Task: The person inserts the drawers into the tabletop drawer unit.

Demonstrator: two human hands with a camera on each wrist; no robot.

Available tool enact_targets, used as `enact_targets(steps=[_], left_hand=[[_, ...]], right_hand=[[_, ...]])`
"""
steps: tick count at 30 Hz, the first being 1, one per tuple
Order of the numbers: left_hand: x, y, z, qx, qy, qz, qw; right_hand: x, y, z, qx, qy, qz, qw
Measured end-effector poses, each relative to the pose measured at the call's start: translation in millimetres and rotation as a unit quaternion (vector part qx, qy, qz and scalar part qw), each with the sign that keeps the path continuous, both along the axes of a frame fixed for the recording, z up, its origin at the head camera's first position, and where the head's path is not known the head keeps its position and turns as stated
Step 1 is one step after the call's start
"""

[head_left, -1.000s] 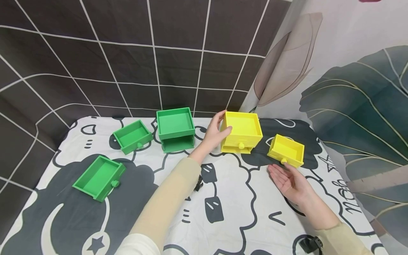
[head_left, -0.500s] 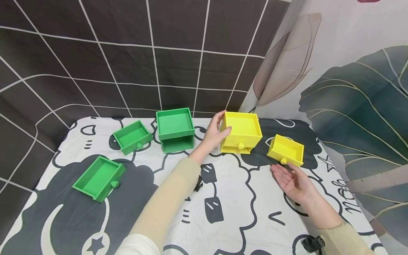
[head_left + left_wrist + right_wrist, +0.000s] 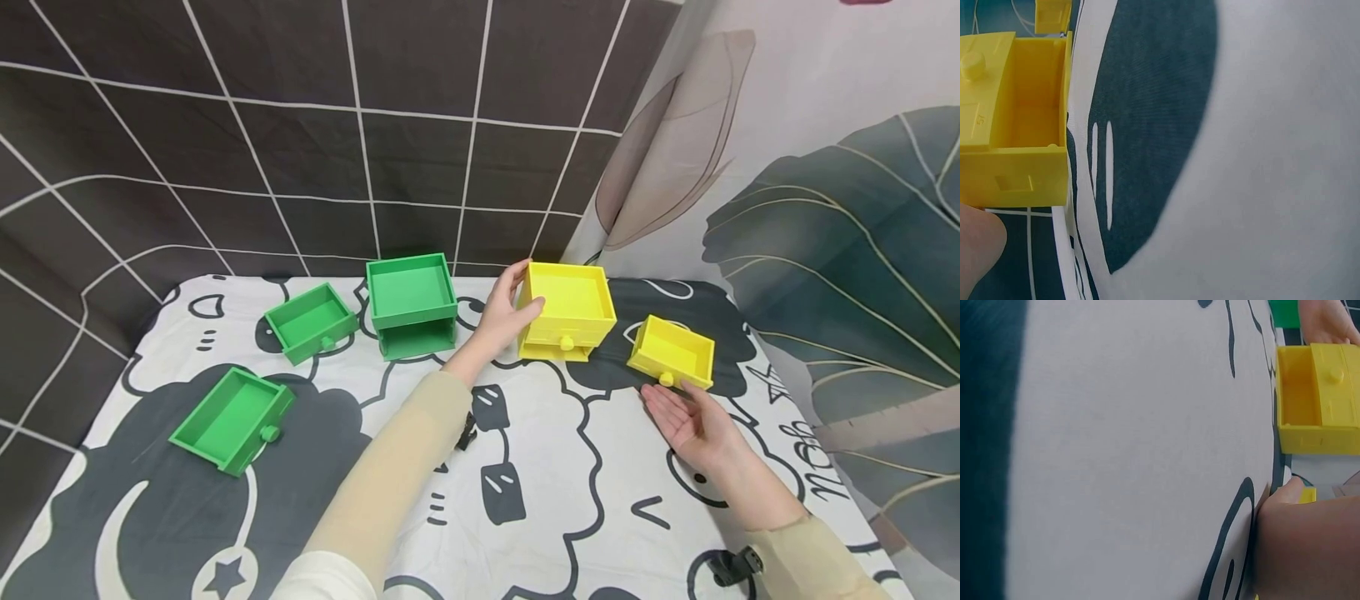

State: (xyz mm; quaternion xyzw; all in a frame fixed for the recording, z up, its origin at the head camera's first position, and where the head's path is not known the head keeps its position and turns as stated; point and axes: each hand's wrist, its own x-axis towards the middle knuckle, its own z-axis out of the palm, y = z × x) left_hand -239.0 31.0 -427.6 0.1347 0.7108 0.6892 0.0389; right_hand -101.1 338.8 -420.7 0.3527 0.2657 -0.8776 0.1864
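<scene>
My left hand (image 3: 504, 312) holds the left side of a small yellow drawer cabinet (image 3: 573, 293), thumb at its front edge and fingers toward the back. One knobbed drawer sits in the cabinet's upper slot. Its lower slot (image 3: 1038, 94) is hollow, seen in both wrist views. To the right lies a loose yellow drawer (image 3: 673, 352) with a round knob facing me. Just in front of that drawer my right hand (image 3: 693, 429) lies palm up with fingers extended, holding nothing, its thumb tip right at the drawer's front.
Left of the yellow cabinet stands a green cabinet (image 3: 412, 292) with a hollow lower slot. Two loose green drawers, a rear one (image 3: 311, 321) and a nearer one (image 3: 234, 419), lie farther left. A dark gridded cloth (image 3: 300, 150) rises behind the patterned cloth surface (image 3: 555, 500).
My right hand has shifted slightly to the right, along the front of the loose yellow drawer. My left hand and both cabinets look the same.
</scene>
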Motion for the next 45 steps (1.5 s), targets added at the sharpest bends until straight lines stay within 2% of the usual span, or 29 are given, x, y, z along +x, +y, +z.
enact_targets(steps=[20, 33, 45], left_hand=[[0.1, -0.3, -0.7, 0.003, -0.010, 0.001, 0.9999], [-0.9, 1.1, -1.6, 0.004, -0.006, -0.001, 1.0000], [0.0, -0.5, 0.1, 0.002, -0.004, 0.000, 1.0000]], right_hand=[[-7.9, 2, 1.9, 0.008, -0.020, -0.026, 0.9994], [-13.4, 5, 1.8, -0.004, -0.028, -0.019, 0.9994], [-13.9, 0, 0.9, 0.001, -0.042, -0.047, 0.9980]])
